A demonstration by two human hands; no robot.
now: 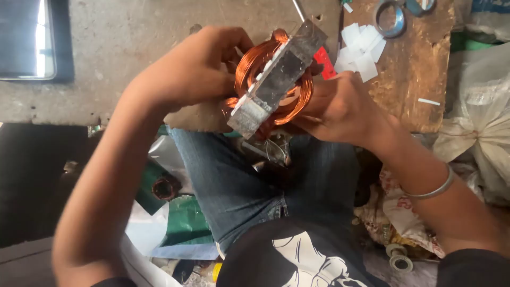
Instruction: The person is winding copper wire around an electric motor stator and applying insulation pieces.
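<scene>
A square grey metal motor core (276, 79) wound with copper wire coils (255, 61) is held edge-on above my lap. My left hand (196, 69) grips it from the left, fingers curled over the copper windings. My right hand (340, 109) holds it from the right, fingers tucked under the core against the coil. Both hands touch the piece at once. A metal bangle (433, 188) sits on my right wrist.
A wooden board (414, 69) at the upper right carries white paper slips (361, 50) and tape rolls (390, 21). A concrete ledge (133, 48) runs behind. White sacks (486, 117) lie right. Green sheets (183, 220) and small spools (398, 258) lie by my jeans (234, 180).
</scene>
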